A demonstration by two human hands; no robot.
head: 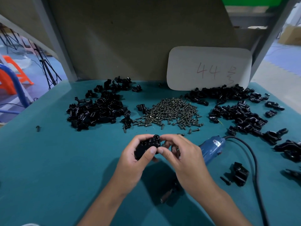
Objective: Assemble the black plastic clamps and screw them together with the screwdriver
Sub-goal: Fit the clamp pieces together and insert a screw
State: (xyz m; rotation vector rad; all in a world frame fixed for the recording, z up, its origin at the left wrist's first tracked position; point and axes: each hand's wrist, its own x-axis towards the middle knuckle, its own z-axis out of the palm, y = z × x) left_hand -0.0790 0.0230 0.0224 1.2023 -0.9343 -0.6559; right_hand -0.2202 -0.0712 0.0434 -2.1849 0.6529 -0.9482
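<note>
A: What are the hands doing?

B: The left hand grips a black clamp above the teal tabletop, thumb pressed on its near side. The right hand pinches the same clamp's right end between thumb and forefinger; its other fingers curl in, and whether they hold anything I cannot tell.

A: And the screwdriver?

B: The blue screwdriver lies on the tabletop just beside the right hand, its black cord trailing toward the near edge.

A: Further out?

B: A heap of screws sits beyond the hands, between a left pile of clamp parts and a right pile of clamp parts. A white card marked "44" leans against the back panel.
</note>
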